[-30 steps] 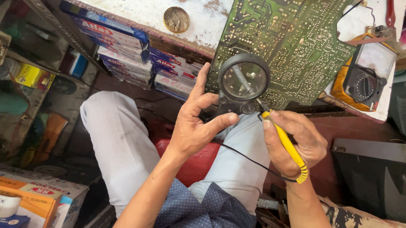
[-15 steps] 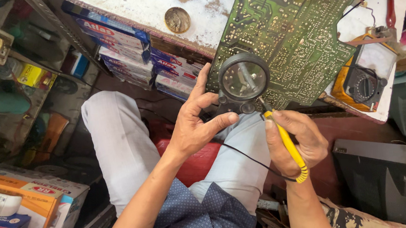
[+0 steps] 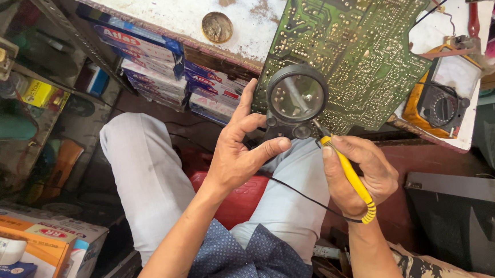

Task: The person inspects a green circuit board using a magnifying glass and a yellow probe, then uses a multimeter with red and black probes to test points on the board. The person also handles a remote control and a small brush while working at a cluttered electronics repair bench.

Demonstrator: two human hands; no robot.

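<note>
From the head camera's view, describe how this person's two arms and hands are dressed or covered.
Both hands, the left hand and right hand, are bare: no gloves, rings or watch visible. Both forearms are uncovered up to the frame's bottom edge. A dark blue dotted shirt shows below, so any sleeves are short or rolled.

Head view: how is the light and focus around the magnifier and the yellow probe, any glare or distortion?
Head view: even daylight, sharp on the circuit board; the magnifier in the left hand shows pale glare and a blurred, enlarged probe tip; the yellow probe in the right hand is crisp; the shelves at left lie in shadow; wide-angle bending shows at the edges.
</note>
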